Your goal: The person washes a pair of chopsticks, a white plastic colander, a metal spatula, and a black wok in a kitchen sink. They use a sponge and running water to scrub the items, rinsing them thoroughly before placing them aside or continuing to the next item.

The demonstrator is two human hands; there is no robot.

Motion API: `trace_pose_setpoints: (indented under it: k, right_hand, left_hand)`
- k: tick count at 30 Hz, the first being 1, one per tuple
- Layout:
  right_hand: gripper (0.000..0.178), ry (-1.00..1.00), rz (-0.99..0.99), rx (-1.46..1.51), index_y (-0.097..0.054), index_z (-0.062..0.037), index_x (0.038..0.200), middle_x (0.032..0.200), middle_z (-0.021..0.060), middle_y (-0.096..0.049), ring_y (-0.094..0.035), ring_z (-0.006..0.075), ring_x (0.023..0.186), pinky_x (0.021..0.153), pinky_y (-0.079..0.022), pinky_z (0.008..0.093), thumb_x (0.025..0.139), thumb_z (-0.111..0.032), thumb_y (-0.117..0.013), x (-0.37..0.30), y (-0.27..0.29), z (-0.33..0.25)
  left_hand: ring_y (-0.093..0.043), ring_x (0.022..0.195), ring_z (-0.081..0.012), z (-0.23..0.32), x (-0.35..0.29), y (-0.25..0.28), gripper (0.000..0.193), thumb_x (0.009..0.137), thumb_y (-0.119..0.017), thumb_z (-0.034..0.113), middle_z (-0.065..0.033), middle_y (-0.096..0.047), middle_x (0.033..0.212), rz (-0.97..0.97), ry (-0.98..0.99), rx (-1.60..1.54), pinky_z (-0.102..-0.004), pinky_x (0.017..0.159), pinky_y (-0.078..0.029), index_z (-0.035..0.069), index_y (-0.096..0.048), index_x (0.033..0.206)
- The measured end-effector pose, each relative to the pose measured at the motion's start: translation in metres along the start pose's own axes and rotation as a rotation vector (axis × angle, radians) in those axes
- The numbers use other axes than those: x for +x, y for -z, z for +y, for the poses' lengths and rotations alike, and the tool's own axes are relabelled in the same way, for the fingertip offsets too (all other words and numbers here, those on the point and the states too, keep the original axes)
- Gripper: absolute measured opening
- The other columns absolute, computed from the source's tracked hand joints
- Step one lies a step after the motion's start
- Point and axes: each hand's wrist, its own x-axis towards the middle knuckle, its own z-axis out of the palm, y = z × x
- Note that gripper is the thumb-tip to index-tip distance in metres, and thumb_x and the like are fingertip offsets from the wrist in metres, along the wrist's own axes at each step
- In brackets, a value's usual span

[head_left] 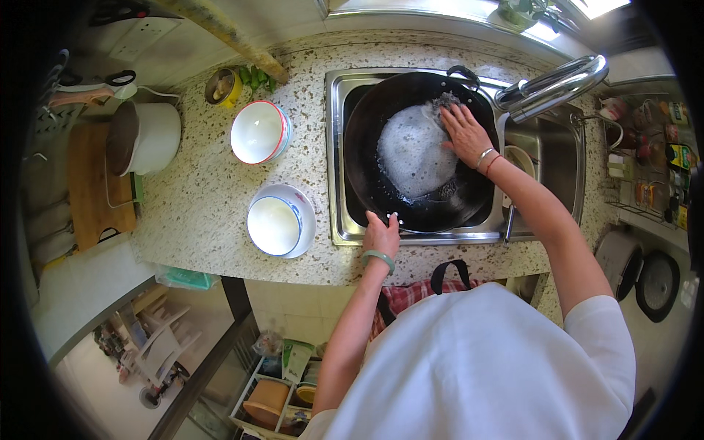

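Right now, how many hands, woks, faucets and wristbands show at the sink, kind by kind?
Hands: 2 (left hand, right hand)
Wok: 1
Faucet: 1
Wristbands: 3 (green band, silver band, red band)
Total: 7

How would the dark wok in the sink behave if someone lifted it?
The wok is probably heavy, since it is broad and holds foamy water. Its wet, soapy inside may feel slippery. Being loose in a rounded bowl, that foamy water could slosh if the wok tilts.
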Motion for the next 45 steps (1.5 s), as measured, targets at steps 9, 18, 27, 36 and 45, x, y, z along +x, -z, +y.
trace_pose_setpoints:
  k: [9,18,27,36,45]
  right_hand:
    - [0.032,0.172,0.046,0.305,-0.063,-0.0043,0.108,0.131,0.0081,-0.049,-0.048,0.0256,0.118,0.102,-0.037,0.0358,0.078,-0.014,-0.057,-0.055,-0.005,0.034]
    - [0.004,0.015,0.279,0.336,-0.060,-0.0065,0.076,0.097,0.0083,-0.051,-0.053,0.0261,0.091,0.077,-0.048,0.0344,0.077,-0.008,-0.057,0.009,-0.011,0.040]
    - [0.003,0.159,0.307,0.304,-0.060,-0.0063,0.077,0.093,0.0072,-0.051,-0.051,0.0248,0.092,0.078,-0.045,0.0332,0.076,-0.008,-0.057,0.008,-0.019,0.046]
    - [0.005,0.198,0.233,0.289,-0.060,-0.0080,0.072,0.092,0.0039,-0.052,-0.050,0.0217,0.092,0.078,-0.044,0.0322,0.075,-0.011,-0.059,0.001,-0.017,0.046]
    - [0.007,0.202,0.285,0.215,-0.062,-0.0084,0.078,0.092,0.0048,-0.052,-0.050,0.0215,0.095,0.081,-0.042,0.0306,0.072,-0.010,-0.058,0.073,0.011,0.039]
  left_hand:
    - [-0.062,0.096,-0.0436,0.001,-0.002,0.000,0.063,0.089,-0.058,0.038,-0.0274,-0.064,0.106,0.022,0.034,0.017,-0.0490,0.081,-0.049,-0.008,-0.040,0.128]
    - [-0.065,0.053,-0.0243,-0.017,0.008,-0.016,0.036,0.088,-0.064,0.025,-0.0153,-0.066,0.078,0.185,-0.108,0.056,-0.0352,0.048,-0.052,-0.002,-0.044,0.103]
    - [-0.063,0.088,-0.0435,0.006,-0.004,0.005,0.065,0.090,-0.057,0.040,-0.0275,-0.065,0.097,-0.019,0.042,0.035,-0.0504,0.076,-0.050,-0.009,-0.039,0.128]
    - [-0.063,0.088,-0.0431,0.004,-0.005,0.003,0.063,0.091,-0.056,0.039,-0.0273,-0.065,0.096,0.011,0.038,0.044,-0.0494,0.076,-0.050,-0.010,-0.040,0.128]
    - [-0.064,0.083,-0.0423,0.016,-0.010,0.009,0.054,0.090,-0.058,0.038,-0.0245,-0.067,0.089,0.042,0.006,0.124,-0.0503,0.073,-0.050,-0.006,-0.043,0.119]
